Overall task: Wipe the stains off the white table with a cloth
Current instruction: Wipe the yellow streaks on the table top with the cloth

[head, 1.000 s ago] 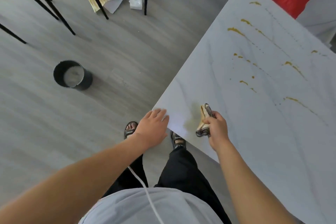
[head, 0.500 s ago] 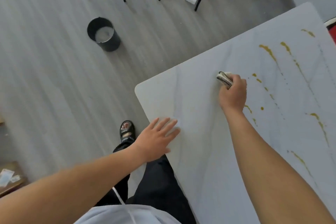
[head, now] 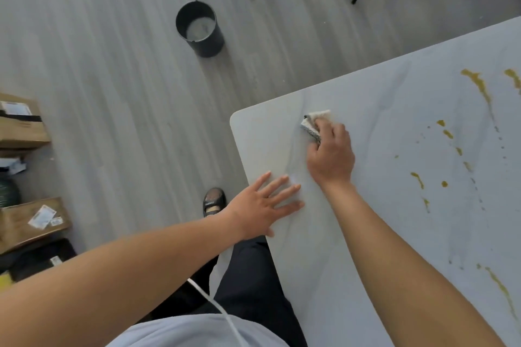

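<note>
The right hand [head: 331, 153] sits in the middle of the frame, fingers curled down over a folded cloth [head: 314, 124] and pressing it onto the white table [head: 394, 220]; the cloth is pale on top with a dark speckled edge showing at the left, and only its upper-left part pokes out from under the fingertips; it lies near the table's rounded corner, which points toward the centre of the frame. The left hand [head: 265, 205] is spread wide and flat, palm down on the table edge just below and left of the right hand, holding nothing; its fingers fan toward the right wrist without touching it. Yellow-brown stains [head: 479, 87] streak and dot the table at the right side of the frame, well apart from the cloth; more run down toward the lower right. On the grey floor in the upper middle stands a black bucket [head: 201, 28]; cardboard boxes [head: 22, 124] lie at the left edge; a sandalled foot [head: 214, 201] shows just left of the left hand.
</note>
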Demonstrator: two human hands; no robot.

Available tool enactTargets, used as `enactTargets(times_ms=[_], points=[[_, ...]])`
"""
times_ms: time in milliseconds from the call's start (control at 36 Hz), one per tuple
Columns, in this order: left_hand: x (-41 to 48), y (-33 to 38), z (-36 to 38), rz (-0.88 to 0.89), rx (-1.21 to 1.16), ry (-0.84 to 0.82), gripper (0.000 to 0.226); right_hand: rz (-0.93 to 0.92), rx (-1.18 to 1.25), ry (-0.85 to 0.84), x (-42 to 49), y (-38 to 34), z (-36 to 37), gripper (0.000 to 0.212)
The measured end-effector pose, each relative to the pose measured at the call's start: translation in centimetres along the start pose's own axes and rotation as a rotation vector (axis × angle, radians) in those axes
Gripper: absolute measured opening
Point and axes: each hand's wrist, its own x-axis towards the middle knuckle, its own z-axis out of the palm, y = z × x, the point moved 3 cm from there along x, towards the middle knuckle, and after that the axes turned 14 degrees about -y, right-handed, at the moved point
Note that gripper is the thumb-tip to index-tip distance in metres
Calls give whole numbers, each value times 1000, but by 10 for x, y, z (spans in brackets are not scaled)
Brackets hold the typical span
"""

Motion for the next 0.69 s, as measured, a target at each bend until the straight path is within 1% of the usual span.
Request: enactTargets(times_ms=[28, 56, 83, 139, 222, 250, 278, 306, 333, 417, 444, 472, 500, 556, 583, 611, 639, 694], points=[[-1, -1, -1, -2, 7, -10, 104, -105, -59, -48, -3, -4, 5, 52], [-1, -1, -2, -1, 13, -12, 105, -167, -91, -77, -4, -3, 6, 52], [-2, -3, -3, -5, 14, -15, 106, -181, -86, -87, -4, -1, 5, 53], [-1, -3, -3, 0, 20, -22, 106, -72, 6, -33, -1, 7, 0, 53], [0, -2, -1, -7, 19, -28, 107, 218, 194, 135, 2, 12, -3, 54], [0, -2, -1, -11, 14, -30, 109, 283, 223, 169, 2, 8, -2, 55], [0, -1, 0, -12, 14, -33, 110, 303, 213, 182, 1, 1, 0, 56], [0, 0, 1, -13, 20, -34, 111, 270, 165, 172, 0, -6, 4, 56], [0, 1, 1, -12, 29, -39, 112, 185, 91, 139, -2, -15, 10, 56], [2, 1, 3, -17, 42, -32, 114, -197, -131, -22, -9, -29, 26, 54], [2, 0, 4, -17, 39, -26, 115, -243, -138, -40, -8, -29, 25, 52], [2, 0, 4, -13, 33, -20, 115, -222, -108, -27, -6, -28, 22, 50], [3, -1, 6, -10, 30, -16, 115, -151, -57, 1, -3, -26, 19, 49], [3, 0, 6, -8, 25, -12, 115, 49, 63, 69, 0, -23, 16, 47], [3, 0, 7, -8, 25, -13, 114, 121, 99, 99, 0, -25, 17, 46], [4, 0, 7, -7, 29, -16, 113, 147, 98, 117, -1, -30, 20, 44], [4, 0, 7, -5, 33, -16, 112, 120, 63, 112, -3, -36, 23, 43], [3, 0, 6, 5, 41, -11, 109, -49, -35, 29, -10, -51, 33, 40]])
